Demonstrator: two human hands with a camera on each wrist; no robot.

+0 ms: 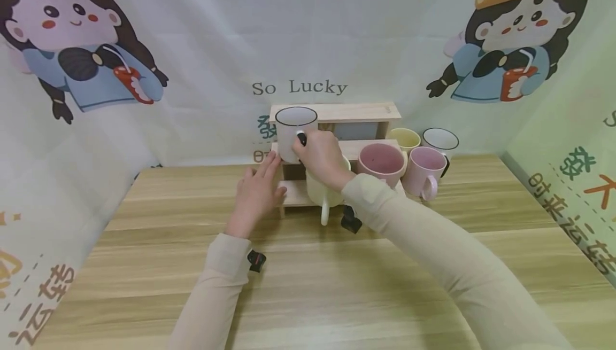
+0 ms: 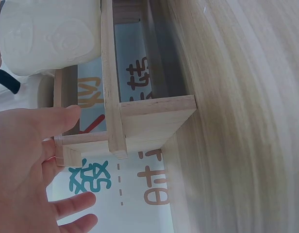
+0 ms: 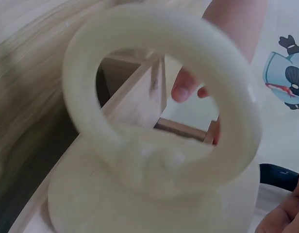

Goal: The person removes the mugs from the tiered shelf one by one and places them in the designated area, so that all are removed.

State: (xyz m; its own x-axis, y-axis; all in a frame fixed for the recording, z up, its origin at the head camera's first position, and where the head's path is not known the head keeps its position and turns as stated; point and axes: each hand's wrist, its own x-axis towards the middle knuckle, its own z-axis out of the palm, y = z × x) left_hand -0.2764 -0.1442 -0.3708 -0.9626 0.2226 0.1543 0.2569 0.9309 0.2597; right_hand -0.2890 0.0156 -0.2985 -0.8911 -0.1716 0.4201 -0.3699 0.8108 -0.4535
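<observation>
A white mug with a black rim (image 1: pixel 287 139) stands at the left end of the wooden tiered rack (image 1: pixel 390 112). My right hand (image 1: pixel 321 156) grips its black handle (image 3: pixel 278 177). My left hand (image 1: pixel 257 195) is at the rack's left end, fingers extended, with fingertips close to the mug's lower side. In the left wrist view, its thumb (image 2: pixel 57 120) lies in front of a shelf board while other fingers spread past the rack's end. On the lower tier sits a cream mug (image 2: pixel 52 36), partly hidden by my right arm in the head view; its ring handle (image 3: pixel 161 29) faces outward.
Right of the cream mug, a wide pink mug (image 1: pixel 381 160) is on the rack. Beside the rack's right end are a smaller pink mug (image 1: pixel 416 173), a yellow mug (image 1: pixel 404 139) and another black-rimmed white mug (image 1: pixel 440 140). A printed cloth (image 1: pixel 207 72) hangs behind the wooden table (image 1: pixel 308 296).
</observation>
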